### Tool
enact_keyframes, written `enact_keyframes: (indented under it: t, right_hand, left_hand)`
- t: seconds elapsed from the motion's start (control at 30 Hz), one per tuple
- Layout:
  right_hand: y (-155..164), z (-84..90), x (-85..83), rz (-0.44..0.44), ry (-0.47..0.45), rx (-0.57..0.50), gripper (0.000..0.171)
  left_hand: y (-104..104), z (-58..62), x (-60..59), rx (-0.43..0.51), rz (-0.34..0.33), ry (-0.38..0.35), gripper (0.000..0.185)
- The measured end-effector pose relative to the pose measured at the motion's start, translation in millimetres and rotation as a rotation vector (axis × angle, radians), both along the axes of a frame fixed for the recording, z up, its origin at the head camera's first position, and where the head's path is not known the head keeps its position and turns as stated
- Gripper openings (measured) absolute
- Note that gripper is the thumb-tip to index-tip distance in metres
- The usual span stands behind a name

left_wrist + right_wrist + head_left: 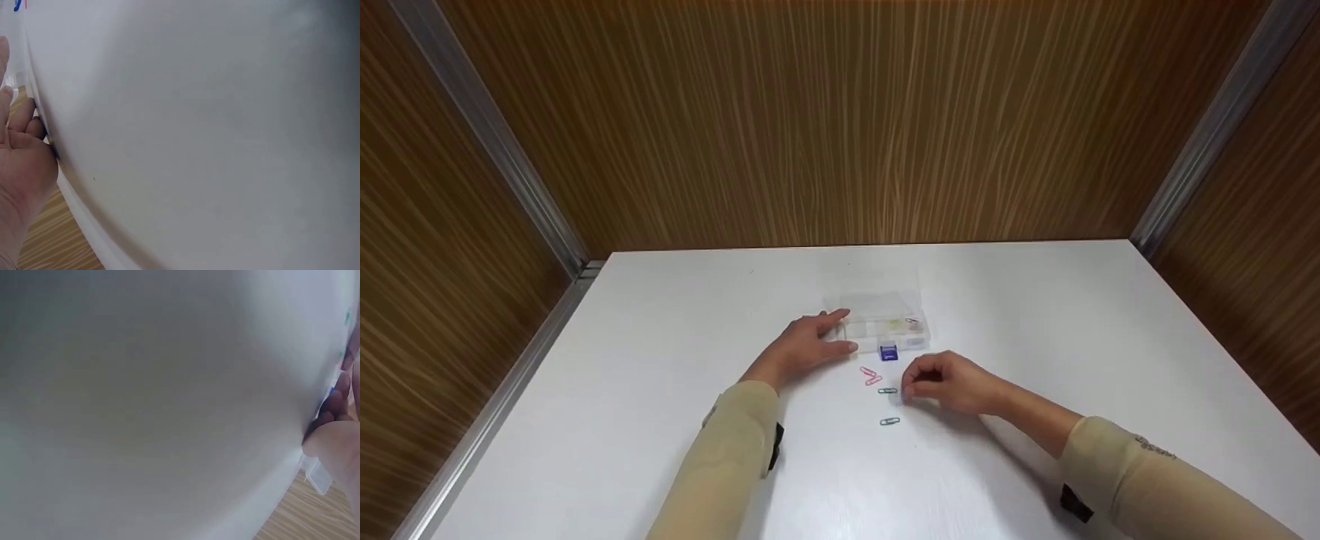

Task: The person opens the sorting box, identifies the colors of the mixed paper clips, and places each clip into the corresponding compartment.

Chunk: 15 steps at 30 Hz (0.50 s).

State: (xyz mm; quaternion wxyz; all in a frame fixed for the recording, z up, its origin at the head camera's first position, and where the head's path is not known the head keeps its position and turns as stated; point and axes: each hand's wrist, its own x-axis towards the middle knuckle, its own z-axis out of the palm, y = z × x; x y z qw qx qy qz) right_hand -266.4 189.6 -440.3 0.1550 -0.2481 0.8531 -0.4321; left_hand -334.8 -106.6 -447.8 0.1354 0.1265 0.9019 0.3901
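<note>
A clear plastic box [872,343] with compartments lies on the white table, its transparent lid [885,304] folded back. My left hand [808,343] holds the box's left end, thumb at the front corner and index finger by the hinge side. Two pink paper clips [868,371] lie in front of the box. Nearer me are a green paper clip [887,391] and a darker green paper clip [889,421]. My right hand [952,384] has its fingers bent, thumb and fingertips close beside the nearer-to-box green clip; I cannot tell whether they pinch anything.
A small blue tab [889,352] shows at the box's front edge. Inside the box are yellowish pieces [894,325] and a reddish clip [912,322]. Wood-grain panels [840,120] surround the white table [660,360] at the back and sides.
</note>
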Motion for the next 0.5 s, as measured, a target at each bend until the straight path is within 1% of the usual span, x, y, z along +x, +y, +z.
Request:
enact_keyframes:
  t: [0.07, 0.2, 0.3, 0.4, 0.5]
  right_hand:
    - [2.6, 7.4, -4.9, -0.062, 0.021, -0.01, 0.008]
    - [5.9, 24.5, -16.0, -0.216, 0.085, -0.03, 0.012]
    - [6.8, 32.6, -23.5, -0.305, 0.119, -0.04, 0.013]
    - [7.8, 34.2, -30.4, -0.348, 0.154, -0.022, 0.01]
    - [8.5, 30.8, -37.3, -0.378, 0.165, 0.002, 0.008]
  left_hand:
    - [1.9, 0.4, -0.4, 0.0, 0.001, -0.002, 0.073]
    - [3.1, 0.9, -0.6, -0.002, 0.006, -0.005, 0.073]
    - [2.6, 1.3, 0.1, 0.004, -0.001, -0.002, 0.074]
    - [1.9, 1.1, 0.0, 0.006, -0.006, 0.0, 0.074]
    - [1.9, 0.9, 0.1, 0.007, -0.001, -0.008, 0.075]
